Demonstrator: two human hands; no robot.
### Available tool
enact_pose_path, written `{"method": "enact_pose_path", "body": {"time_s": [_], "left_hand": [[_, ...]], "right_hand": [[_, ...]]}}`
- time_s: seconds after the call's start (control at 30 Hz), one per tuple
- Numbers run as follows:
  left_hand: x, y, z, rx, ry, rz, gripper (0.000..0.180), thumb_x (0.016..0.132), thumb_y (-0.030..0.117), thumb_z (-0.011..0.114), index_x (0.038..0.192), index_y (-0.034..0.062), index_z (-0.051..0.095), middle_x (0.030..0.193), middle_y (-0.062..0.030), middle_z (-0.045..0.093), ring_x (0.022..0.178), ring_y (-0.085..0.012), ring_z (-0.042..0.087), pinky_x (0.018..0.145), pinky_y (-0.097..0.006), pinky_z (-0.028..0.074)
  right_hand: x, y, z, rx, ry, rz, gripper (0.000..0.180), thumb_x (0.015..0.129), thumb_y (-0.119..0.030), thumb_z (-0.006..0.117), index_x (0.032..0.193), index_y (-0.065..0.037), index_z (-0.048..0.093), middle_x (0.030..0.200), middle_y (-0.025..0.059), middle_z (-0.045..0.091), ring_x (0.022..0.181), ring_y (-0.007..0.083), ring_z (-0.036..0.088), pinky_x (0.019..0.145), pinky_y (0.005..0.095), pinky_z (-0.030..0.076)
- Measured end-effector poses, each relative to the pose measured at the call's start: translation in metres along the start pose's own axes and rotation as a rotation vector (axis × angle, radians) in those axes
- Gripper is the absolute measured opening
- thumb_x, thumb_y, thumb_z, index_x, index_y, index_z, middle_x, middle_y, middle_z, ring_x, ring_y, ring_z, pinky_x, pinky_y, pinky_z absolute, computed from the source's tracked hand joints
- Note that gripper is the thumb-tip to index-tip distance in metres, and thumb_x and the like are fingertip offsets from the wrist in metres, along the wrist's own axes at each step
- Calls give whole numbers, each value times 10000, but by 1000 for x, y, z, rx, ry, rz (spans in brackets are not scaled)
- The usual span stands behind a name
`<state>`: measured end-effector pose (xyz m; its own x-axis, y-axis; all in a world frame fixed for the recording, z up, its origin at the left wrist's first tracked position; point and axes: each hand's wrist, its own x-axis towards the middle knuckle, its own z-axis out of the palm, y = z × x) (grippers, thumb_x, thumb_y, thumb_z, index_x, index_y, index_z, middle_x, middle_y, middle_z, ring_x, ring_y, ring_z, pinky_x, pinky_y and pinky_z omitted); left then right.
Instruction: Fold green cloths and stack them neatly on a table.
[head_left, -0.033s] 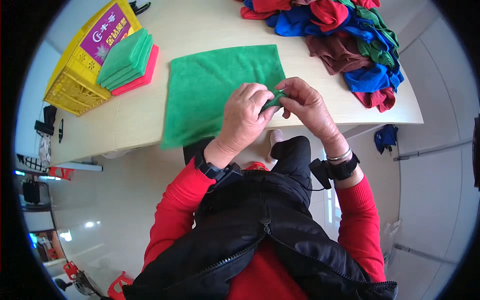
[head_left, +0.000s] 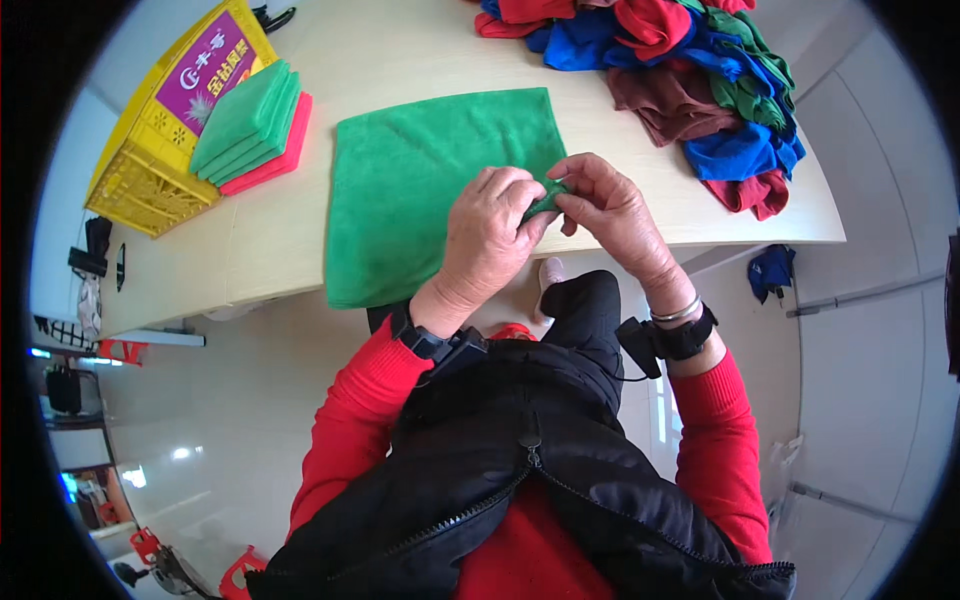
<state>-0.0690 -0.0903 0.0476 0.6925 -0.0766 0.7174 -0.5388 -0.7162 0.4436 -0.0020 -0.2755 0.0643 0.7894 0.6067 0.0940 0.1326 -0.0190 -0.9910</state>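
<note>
A green towel [head_left: 430,160] lies spread on the table, its near edge hanging over the table's front. Both hands are at its near right corner, lifted off the tabletop. My left hand [head_left: 492,215] is closed on the bunched corner. Opposite it, the fingertips of my right hand [head_left: 605,208] pinch the same green fabric. Just a small fold of it shows between the fingers.
On the left of the table [head_left: 270,240] stands a yellow basket [head_left: 150,190] with a purple panel. Folded green towels [head_left: 245,120] lie against it on top of folded red ones [head_left: 280,160]. A loose pile of red, blue, brown and green cloths [head_left: 720,120] covers the back right.
The towel's hanging near left corner, blurred before, has shifted slightly and now looks sharp. Both hands keep their grip on the near right corner. The whole view has moved slightly.
</note>
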Motion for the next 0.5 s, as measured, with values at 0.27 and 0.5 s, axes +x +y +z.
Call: {"method": "enact_pose_path", "body": {"time_s": [0.27, 0.5], "left_hand": [[-8, -4, 15, -105, 46, -20, 224, 774, -4, 747, 945, 59, 617, 994, -80, 656, 887, -286, 655, 728, -369, 536], [-6, -4, 13, -240, -33, -81, 196, 812, -43, 720, 951, 33, 604, 1011, -124, 667, 891, -297, 670, 754, -351, 536]], "right_hand": [[-3, 13, -6, 153, -26, 44, 212, 979, 2, 556, 1187, -17, 593, 927, 21, 641, 745, 81, 621, 700, 228, 522], [-5, -4, 1, -319, 6, -92, 239, 969, -5, 556, 1202, -37, 596, 850, 32, 661, 702, 103, 634, 665, 265, 530]]}}
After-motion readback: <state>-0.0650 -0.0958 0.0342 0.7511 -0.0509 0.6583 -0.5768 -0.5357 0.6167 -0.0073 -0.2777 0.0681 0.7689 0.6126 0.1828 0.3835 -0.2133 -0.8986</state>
